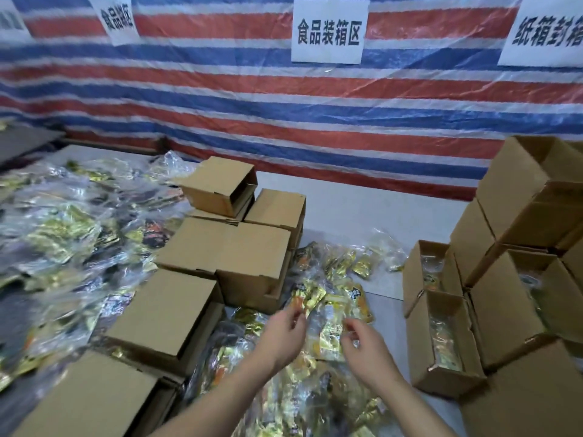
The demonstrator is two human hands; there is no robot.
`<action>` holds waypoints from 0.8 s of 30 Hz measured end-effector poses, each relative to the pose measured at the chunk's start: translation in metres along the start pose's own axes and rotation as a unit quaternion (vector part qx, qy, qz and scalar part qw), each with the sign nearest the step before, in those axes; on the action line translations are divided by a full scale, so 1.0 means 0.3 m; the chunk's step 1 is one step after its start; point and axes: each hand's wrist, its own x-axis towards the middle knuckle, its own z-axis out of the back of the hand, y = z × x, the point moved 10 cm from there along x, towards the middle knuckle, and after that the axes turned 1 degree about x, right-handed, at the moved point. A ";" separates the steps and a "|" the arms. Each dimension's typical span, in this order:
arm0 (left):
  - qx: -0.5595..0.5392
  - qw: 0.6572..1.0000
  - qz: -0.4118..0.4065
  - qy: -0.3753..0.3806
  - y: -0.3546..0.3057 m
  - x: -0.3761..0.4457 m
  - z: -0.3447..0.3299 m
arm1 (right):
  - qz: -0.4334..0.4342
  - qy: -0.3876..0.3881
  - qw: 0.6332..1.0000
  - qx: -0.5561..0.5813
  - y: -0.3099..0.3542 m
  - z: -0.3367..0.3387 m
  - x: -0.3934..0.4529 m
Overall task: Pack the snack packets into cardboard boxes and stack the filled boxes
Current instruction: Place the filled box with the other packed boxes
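- Left hand point(284, 334) and right hand point(367, 345), lower centre: fingers loosely curled over the snack packets point(331, 313), grip cannot be told.
- Open filled box point(444, 339) at right.
- Closed boxes point(227, 250) centre-left on the desk point(340, 203).

Both forearms outstretched — left hand point(280, 334), right hand point(367, 345) — fingers loosely curled.
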 end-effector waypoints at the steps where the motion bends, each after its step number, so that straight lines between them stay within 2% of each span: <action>1: 0.003 1.000 -0.003 -0.023 0.003 0.024 0.058 | 0.004 -0.004 1.000 0.001 0.020 0.002 0.010; 5: 0.025 0.993 0.009 -0.114 0.008 0.205 0.342 | 0.024 -0.006 1.000 -0.006 0.123 0.010 0.072; 8: 0.139 0.969 -0.015 -0.204 -0.028 0.387 0.577 | 0.035 -0.002 0.999 -0.017 0.202 0.007 0.130; 10: 0.229 0.947 -0.016 -0.226 -0.035 0.508 0.685 | 0.047 -0.006 0.999 -0.020 0.257 0.006 0.169; 13: 0.336 0.920 0.022 -0.200 0.015 0.687 0.766 | 0.062 -0.017 0.998 -0.012 0.329 0.011 0.217; 16: 0.396 0.900 0.046 -0.174 0.070 0.817 0.789 | 0.050 -0.015 0.999 -0.003 0.345 0.017 0.247; 19: 0.423 0.887 0.078 -0.165 0.137 0.912 0.794 | 0.037 -0.012 0.999 0.001 0.336 0.036 0.260; 24: 0.416 0.893 0.115 -0.127 0.191 1.032 0.755 | -0.006 -0.019 1.000 0.001 0.290 0.091 0.276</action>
